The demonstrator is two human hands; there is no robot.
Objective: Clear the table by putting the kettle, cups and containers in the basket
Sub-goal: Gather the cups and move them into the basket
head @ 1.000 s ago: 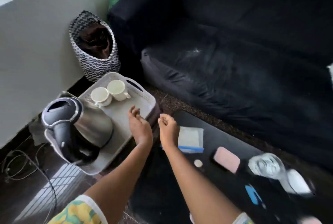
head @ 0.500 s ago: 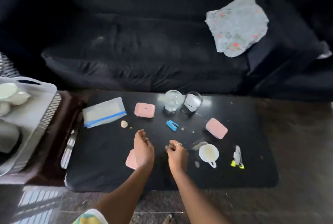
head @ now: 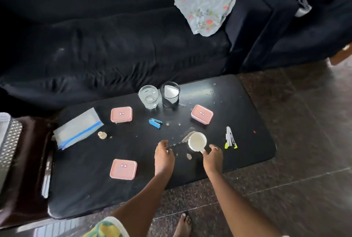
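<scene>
A white cup (head: 197, 141) stands near the front of the black table (head: 247, 122). My right hand (head: 213, 157) is at its handle, thumb and forefinger pinching it. My left hand (head: 164, 155) hovers just left of the cup with loosely curled fingers and holds nothing. Three pink lidded containers lie on the table: one at the back left (head: 121, 114), one at the back right (head: 202, 113), one at the front left (head: 123, 169). Only the grey lattice wall of the basket (head: 9, 141) shows at the left edge. The kettle is out of view.
A clear glass (head: 148, 96) and a black mesh cup (head: 170, 94) stand at the table's back edge. A zip bag (head: 78, 128), a blue stapler (head: 155, 123), a small bottle (head: 102, 135) and a clip tool (head: 230, 140) also lie there. A dark sofa (head: 114, 46) runs behind.
My view swung from the basket, which holds the kettle and two cups, over to the table. Both hands moved right, and my right hand reached the white cup's handle.
</scene>
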